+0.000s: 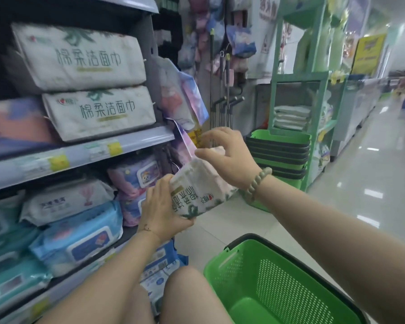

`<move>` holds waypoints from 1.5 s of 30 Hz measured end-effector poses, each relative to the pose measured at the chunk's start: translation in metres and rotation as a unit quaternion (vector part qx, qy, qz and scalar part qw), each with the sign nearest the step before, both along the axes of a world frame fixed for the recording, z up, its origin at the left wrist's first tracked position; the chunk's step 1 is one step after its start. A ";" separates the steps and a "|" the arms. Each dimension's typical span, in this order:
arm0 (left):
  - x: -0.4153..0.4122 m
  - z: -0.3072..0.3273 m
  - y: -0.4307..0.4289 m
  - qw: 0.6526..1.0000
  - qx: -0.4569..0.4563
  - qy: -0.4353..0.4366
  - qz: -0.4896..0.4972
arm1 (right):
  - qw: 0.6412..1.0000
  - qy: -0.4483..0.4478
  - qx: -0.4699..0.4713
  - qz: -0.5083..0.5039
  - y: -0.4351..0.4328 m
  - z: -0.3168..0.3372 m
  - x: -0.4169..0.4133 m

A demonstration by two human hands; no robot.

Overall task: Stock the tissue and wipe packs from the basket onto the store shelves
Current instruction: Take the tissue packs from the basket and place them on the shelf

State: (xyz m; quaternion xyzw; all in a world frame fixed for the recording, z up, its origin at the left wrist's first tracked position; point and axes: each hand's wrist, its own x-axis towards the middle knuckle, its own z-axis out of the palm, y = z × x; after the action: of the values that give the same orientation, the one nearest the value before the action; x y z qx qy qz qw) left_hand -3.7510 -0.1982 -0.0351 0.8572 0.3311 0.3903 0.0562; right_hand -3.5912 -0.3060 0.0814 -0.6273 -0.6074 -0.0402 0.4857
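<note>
The person is holding a white cotton tissue pack [197, 190] in the air with both hands, just off the open end of the store shelves and above the tiled floor [243, 220]. The left hand [164, 206] is gripping the pack's lower end, with the thumb lying across the printed face and the fingers curling underneath. The right hand [227, 157] is closing over the upper end from above, the thumb and curled fingers pinching the wrapper there. The pack is tilting, its upper end leaning toward the shelves and its green lettering reading upside down. A beaded bracelet [258, 181] is sitting on the right wrist and a thin chain bracelet [147, 228] on the left. On the upper shelf [80, 153] two matching white tissue packs are lying stacked, one [80, 57] on top of the other [101, 111]. Below that shelf, a pink wipe pack [136, 174] and a blue wipe pack [80, 235] are lying among other packs, the pink one nearest the held pack. The green basket [220, 270] is standing on the floor at the lower right, beside the person's bare knee [185, 295] and under the right forearm. Further back, a stack of green baskets [278, 150] is sitting at the foot of a green rack [276, 90], and mop handles [222, 90] are hanging beside the shelf end.
</note>
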 end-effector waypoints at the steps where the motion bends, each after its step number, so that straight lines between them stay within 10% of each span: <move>1: -0.004 0.003 0.000 1.000 -0.007 -0.020 0.002 | 0.999 -0.027 0.035 0.009 -0.001 0.004 -0.007; 9: -0.018 0.032 -0.013 0.962 -0.146 -0.223 0.055 | 0.944 -0.234 0.231 0.038 0.008 0.012 -0.052; 20: -0.050 0.060 -0.011 0.924 -0.169 -0.335 0.072 | 0.936 -0.244 0.236 0.095 0.025 0.024 -0.096; 33: -0.122 0.129 -0.010 0.723 -0.281 -0.629 0.052 | 0.911 -0.305 0.239 0.144 0.062 0.014 -0.145; 45: -0.242 0.186 -0.032 0.654 -0.316 -0.667 0.162 | 0.892 -0.355 0.203 0.194 0.104 0.037 -0.250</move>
State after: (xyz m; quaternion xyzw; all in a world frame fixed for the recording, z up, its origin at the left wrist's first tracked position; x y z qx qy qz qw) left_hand -3.9933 -0.2297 0.1508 0.2287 0.4419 0.7319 0.4655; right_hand -3.8414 -0.2017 0.1179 -0.3290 -0.8275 -0.2876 0.3524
